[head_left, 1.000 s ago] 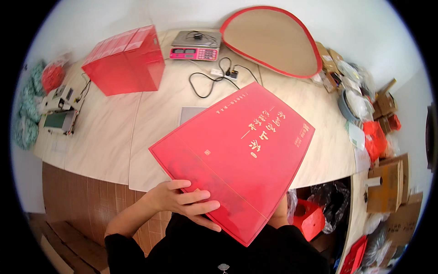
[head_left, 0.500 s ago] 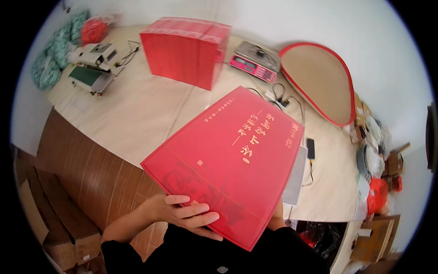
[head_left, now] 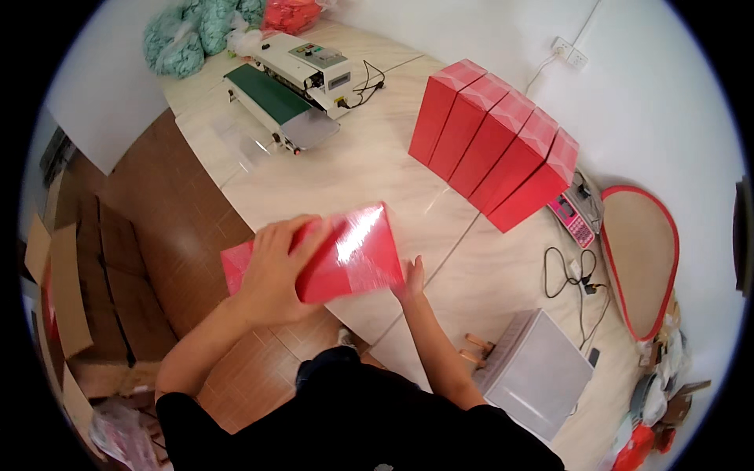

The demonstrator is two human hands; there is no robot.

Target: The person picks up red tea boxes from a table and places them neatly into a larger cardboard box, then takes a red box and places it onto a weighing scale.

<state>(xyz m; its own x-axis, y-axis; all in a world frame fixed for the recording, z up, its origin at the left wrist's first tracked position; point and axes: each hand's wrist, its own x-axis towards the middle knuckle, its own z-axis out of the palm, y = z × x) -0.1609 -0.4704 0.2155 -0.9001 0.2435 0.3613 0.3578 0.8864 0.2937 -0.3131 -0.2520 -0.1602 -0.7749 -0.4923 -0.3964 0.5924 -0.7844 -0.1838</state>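
Note:
A red gift box [head_left: 353,251] in shiny clear wrap is held up in front of me, its narrow side facing upward. My left hand [head_left: 275,267] lies across this side, thumb and fingers spread around it in a grip. At the box's right end my right hand [head_left: 412,281] bears against the corner, and some of its fingers are hidden behind the box. Beyond my hands, several similar red boxes [head_left: 491,141] stand upright in a row on the pale table [head_left: 338,184].
A sealing machine [head_left: 294,90] with a green belt sits at the far left. On the right are a pink-fronted scale [head_left: 573,220], a red-rimmed tray [head_left: 644,259], cables and a grey box-like object [head_left: 534,373]. Open cardboard cartons [head_left: 118,298] stand on the wooden floor at left.
The held box has turned from its broad printed face to its narrow side and moved left. My view has swung left, and my right hand now shows at the box's end.

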